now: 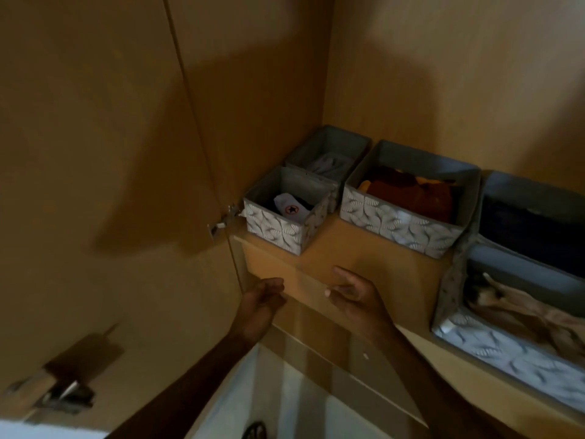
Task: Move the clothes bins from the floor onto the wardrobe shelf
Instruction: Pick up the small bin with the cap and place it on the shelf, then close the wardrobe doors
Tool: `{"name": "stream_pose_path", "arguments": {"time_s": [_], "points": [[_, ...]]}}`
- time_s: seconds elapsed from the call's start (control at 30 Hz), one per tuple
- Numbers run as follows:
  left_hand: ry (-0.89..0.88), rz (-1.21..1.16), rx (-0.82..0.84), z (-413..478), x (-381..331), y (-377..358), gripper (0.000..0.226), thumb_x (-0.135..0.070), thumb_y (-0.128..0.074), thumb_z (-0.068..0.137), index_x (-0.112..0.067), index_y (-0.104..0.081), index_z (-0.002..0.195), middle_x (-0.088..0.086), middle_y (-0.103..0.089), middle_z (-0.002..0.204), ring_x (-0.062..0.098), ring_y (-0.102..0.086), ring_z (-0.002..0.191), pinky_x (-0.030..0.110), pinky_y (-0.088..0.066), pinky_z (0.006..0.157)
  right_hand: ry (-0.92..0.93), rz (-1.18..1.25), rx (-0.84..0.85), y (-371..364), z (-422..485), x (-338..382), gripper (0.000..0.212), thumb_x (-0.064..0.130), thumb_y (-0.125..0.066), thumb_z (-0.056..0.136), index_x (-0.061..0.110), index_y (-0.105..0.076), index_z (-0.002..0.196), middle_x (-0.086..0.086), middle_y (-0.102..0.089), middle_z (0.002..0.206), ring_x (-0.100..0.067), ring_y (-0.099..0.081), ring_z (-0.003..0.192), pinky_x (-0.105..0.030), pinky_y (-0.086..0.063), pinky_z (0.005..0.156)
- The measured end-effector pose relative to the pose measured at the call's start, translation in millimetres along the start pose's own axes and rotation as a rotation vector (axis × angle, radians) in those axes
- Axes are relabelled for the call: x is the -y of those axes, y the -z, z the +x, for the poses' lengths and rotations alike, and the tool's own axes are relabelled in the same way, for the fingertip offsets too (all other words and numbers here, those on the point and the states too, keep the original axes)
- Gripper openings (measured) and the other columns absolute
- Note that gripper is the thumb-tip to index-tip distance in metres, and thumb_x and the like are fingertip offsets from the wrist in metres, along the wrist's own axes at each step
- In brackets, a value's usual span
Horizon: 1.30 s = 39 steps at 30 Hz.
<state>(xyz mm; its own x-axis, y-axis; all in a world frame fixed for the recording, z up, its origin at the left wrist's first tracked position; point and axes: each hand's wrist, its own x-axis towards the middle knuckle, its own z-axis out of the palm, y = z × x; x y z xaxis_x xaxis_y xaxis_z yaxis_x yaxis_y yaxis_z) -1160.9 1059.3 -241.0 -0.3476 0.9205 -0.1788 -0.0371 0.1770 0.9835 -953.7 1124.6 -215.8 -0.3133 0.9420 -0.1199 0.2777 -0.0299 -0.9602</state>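
While both the left hand and right hand are held empty with fingers loosely spread at the shelf edge, the clothes bins are seen resting on it.

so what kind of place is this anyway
Most likely the inside of a bedroom wardrobe. A wooden shelf carries patterned fabric bins filled with folded clothes, and a hinged door stands open at the left. Both hands are empty near the shelf edge.
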Motion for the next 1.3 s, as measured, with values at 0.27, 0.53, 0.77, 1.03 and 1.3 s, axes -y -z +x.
{"name": "stream_pose_path", "arguments": {"time_s": [0.27, 0.53, 0.77, 1.03, 1.3], "points": [[0.095, 0.036, -0.082, -80.9, 39.5, 1.1, 0.027, 0.002, -0.061, 0.088, -0.008, -0.064, 0.113, 0.009, -0.071, 0.108, 0.020, -0.066, 0.103, 0.028, -0.052, 0.090, -0.119, 0.057, 0.069, -14.0, -65.6, -46.8, 0.054, 0.035, -0.072, 0.074, 0.021, -0.061, 0.125, 0.010, -0.063, 0.123, -0.005, -0.059, 0.112, -0.029, -0.050, 0.094], [0.101, 0.039, -0.159, -170.4, 53.6, 43.7, 0.028, 0.002, -0.057, 0.091, -0.009, -0.061, 0.116, 0.005, -0.071, 0.106, 0.016, -0.065, 0.098, 0.017, -0.050, 0.078, -0.116, 0.013, 0.179, -57.6, -149.5, -46.5, 0.029, 0.020, -0.070, 0.083, 0.017, -0.067, 0.111, 0.006, -0.070, 0.109, -0.006, -0.063, 0.104, -0.024, -0.051, 0.090], [0.042, 0.038, -0.084, -254.4, 54.0, 90.4, 0.024, -0.005, -0.057, 0.093, -0.023, -0.062, 0.107, 0.001, -0.071, 0.103, 0.012, -0.065, 0.093, 0.012, -0.050, 0.068, -0.058, 0.007, 0.123, -95.1, -241.9, -39.4, 0.026, 0.019, -0.070, 0.085, 0.017, -0.068, 0.111, 0.002, -0.072, 0.102, -0.006, -0.066, 0.095, -0.017, -0.049, 0.081], [-0.018, 0.038, 0.031, -357.3, 49.3, 105.7, 0.022, -0.005, -0.060, 0.092, -0.014, -0.062, 0.112, 0.005, -0.071, 0.101, 0.012, -0.066, 0.092, 0.017, -0.052, 0.075, -0.049, 0.017, -0.013, -99.6, -363.2, -29.6, 0.020, 0.023, -0.069, 0.085, 0.021, -0.071, 0.105, -0.004, -0.073, 0.096, -0.013, -0.067, 0.086, -0.023, -0.052, 0.072], [-0.047, 0.037, 0.133, -443.5, 56.2, 41.7, 0.024, -0.004, -0.061, 0.090, -0.010, -0.064, 0.113, 0.008, -0.072, 0.101, 0.016, -0.067, 0.090, 0.020, -0.048, 0.076, -0.033, 0.005, -0.112, -43.1, -490.0, -34.0, 0.012, 0.017, -0.070, 0.084, 0.018, -0.073, 0.096, 0.005, -0.071, 0.082, 0.003, -0.061, 0.067, -0.016, -0.046, 0.062]]}}
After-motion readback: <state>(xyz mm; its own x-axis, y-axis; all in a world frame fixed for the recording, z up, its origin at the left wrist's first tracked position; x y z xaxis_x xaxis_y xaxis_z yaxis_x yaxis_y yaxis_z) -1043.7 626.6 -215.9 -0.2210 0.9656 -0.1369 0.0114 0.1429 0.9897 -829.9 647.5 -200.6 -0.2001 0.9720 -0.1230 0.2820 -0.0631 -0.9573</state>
